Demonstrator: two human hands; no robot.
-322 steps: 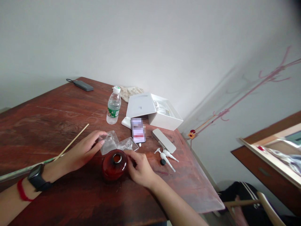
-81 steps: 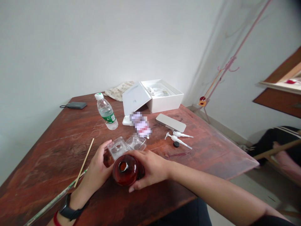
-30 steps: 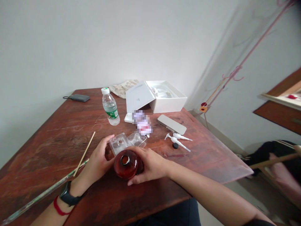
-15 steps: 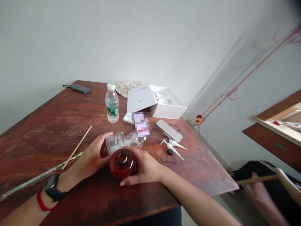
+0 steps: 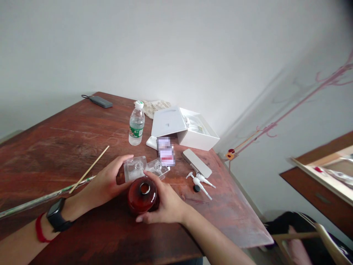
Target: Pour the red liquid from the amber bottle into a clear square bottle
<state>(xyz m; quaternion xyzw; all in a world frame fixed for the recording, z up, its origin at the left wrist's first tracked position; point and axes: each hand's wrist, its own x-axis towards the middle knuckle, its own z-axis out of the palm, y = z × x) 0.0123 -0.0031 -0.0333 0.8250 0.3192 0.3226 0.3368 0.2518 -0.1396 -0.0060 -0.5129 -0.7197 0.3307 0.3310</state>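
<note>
On the reddish-brown wooden table, your right hand is wrapped round that glossy, round dark-red bottle. Your left hand is a loose C by the clear square plastic pieces, can't tell if touching. Bottle's between both hands.

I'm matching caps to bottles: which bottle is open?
The dark red bottle in the right hand; its mouth is uncovered, whereas the clear green-labelled bottle wears a white cap.
</note>
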